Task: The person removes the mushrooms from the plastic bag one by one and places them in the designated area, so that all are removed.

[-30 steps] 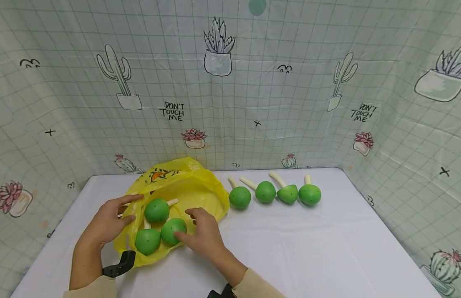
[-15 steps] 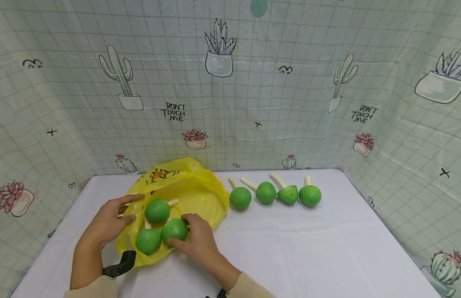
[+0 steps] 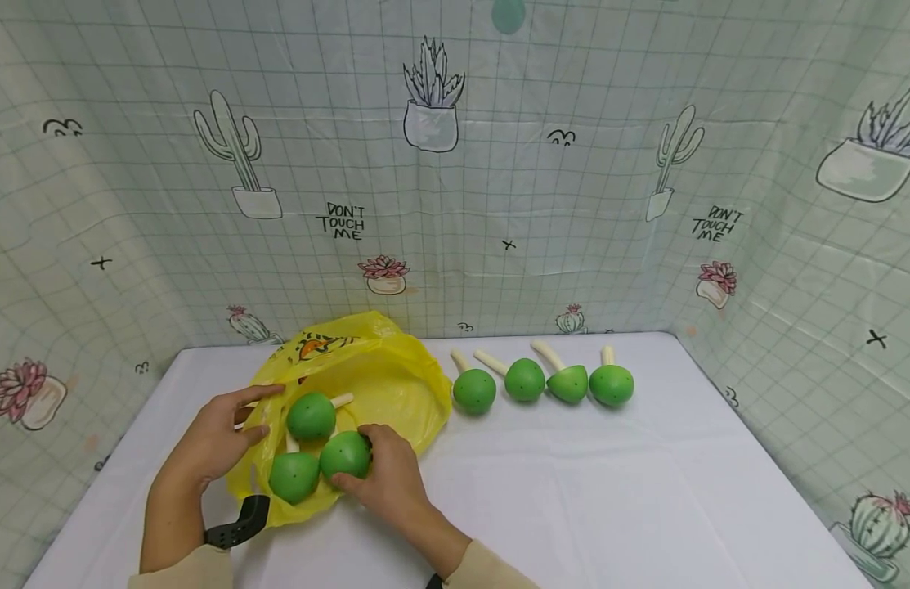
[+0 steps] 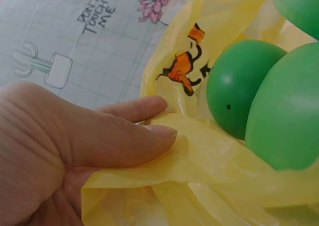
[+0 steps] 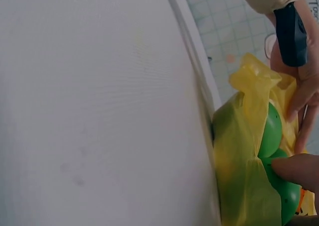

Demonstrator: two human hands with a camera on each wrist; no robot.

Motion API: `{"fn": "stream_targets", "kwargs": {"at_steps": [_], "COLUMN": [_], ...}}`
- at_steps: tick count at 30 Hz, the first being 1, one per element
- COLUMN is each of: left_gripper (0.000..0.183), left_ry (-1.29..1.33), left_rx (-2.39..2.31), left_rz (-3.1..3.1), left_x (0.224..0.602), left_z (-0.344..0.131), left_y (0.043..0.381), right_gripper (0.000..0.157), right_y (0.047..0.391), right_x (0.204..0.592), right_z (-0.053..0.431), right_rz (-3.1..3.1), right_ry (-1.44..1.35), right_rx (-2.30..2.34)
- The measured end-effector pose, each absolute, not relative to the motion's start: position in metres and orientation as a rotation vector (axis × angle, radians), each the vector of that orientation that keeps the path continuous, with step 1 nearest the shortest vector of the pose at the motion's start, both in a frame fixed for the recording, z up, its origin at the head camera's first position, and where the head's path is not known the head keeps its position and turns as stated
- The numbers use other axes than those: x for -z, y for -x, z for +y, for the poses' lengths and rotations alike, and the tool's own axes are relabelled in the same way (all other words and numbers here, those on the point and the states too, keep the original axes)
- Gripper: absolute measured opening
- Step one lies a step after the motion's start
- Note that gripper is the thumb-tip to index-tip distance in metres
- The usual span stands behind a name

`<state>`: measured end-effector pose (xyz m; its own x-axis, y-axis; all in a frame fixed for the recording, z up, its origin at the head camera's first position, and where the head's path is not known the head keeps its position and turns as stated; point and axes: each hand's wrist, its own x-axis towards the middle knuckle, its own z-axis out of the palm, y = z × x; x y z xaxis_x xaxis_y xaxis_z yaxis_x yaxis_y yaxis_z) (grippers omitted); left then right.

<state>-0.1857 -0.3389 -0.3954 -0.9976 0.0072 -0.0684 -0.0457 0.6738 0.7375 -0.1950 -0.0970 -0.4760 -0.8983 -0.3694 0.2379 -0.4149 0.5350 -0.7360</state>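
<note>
A yellow plastic bag [image 3: 406,388] lies at the left of the table with its mouth facing me. Three green toy mushrooms with pale stems are in its mouth: one upper mushroom [image 3: 311,416], one lower-left mushroom [image 3: 294,478] and one at the right [image 3: 345,455]. My right hand [image 3: 397,474] grips the right-hand mushroom, thumb at its lower front and fingers on its far side. With my left hand [image 3: 221,435] I hold the bag's left edge; in the left wrist view the thumb [image 4: 149,141] lies over the yellow film, the fingers partly hidden behind it.
Several more green mushrooms stand in a row to the right of the bag, from a near-bag mushroom [image 3: 473,392] to an end mushroom [image 3: 611,385]. A white cloth covers the table [image 3: 572,499]. Behind hangs a checked curtain [image 3: 491,188] with cactus drawings.
My right hand has moved slightly left and closed its thumb and fingers round the right-hand mushroom, which has barely shifted. The left hand keeps its place on the bag.
</note>
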Motion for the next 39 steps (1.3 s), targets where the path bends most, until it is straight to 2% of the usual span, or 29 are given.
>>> {"fn": "stream_targets", "kwargs": {"at_steps": [39], "left_gripper": [0.062], "left_ry": [0.013], "left_rx": [-1.242], "left_rz": [2.822], "left_x": [0.397], "left_z": [-0.339], "left_y": [0.184], "right_gripper": [0.058], "right_y": [0.200], "right_x": [0.448], "right_z": [-0.071], "right_rz": [-2.620], "right_ry": [-0.621], "right_rx": [-1.333]}}
